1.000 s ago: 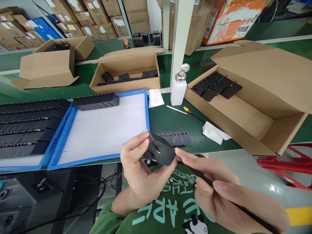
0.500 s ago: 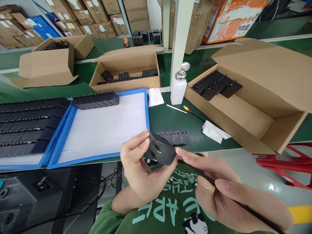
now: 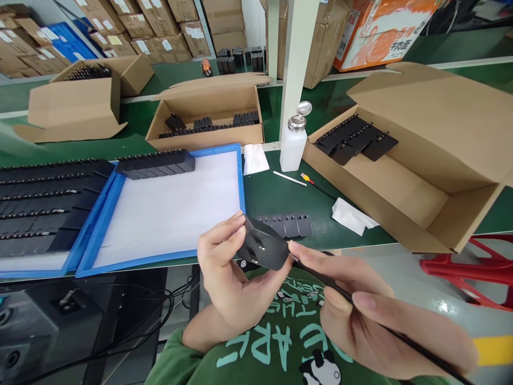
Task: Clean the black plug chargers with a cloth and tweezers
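Note:
My left hand [image 3: 234, 283] is closed around a black power adapter [image 3: 266, 247], which is tilted with its metal prongs showing. In my right hand [image 3: 395, 315] is a thin, long black tool [image 3: 340, 290], gripped like a pen. Its narrow tip meets the adapter's right end, near my right index finger. Whether the tip enters the housing I cannot tell. Just behind the adapter, a row of dark grey plug pieces [image 3: 292, 225] lies on the green table [image 3: 276, 195].
A blue-edged tray [image 3: 172, 214] and a fuller one with black adapters [image 3: 44, 206] are on the left. Open cartons [image 3: 204, 141] [image 3: 401, 187] hold more adapters. A white pump bottle [image 3: 293, 144], white wipes [image 3: 352, 214], a white stick [image 3: 289, 178] and a cable [image 3: 320, 188] lie between.
Almost nothing differs. Both hands keep the same hold on the adapter and the black tool, and the view has shifted very slightly.

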Available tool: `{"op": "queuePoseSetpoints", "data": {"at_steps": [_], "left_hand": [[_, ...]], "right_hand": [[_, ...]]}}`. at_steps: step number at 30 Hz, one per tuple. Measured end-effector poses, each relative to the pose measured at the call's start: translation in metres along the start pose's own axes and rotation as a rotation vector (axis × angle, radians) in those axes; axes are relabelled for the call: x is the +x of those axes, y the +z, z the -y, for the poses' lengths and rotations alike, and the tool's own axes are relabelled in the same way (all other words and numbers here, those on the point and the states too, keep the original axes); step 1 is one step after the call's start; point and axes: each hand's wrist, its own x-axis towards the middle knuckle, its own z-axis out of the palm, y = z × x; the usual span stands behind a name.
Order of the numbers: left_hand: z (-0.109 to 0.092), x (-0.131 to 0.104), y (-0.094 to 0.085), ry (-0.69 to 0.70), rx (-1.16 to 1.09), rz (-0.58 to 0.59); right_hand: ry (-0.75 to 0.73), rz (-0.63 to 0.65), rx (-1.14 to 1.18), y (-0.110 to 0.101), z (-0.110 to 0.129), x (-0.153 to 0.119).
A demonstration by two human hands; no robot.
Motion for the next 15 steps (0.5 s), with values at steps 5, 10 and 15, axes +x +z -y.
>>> {"op": "queuePoseSetpoints", "data": {"at_steps": [5,10,15], "left_hand": [[0.0028,-0.0006,-0.0001,0.007,0.029,0.008],[0.0031,0.0004,-0.0002,0.02,0.046,0.01],[0.0017,0.0021,-0.0004,0.024,0.057,0.006]], "right_hand": [[-0.085,-0.023,-0.005,0.0005,-0.0025,0.0033],[-0.122,-0.005,-0.037,0.0008,-0.0061,0.0059],[-0.09,-0.007,0.043,0.0023,-0.0074,0.0075]]}}
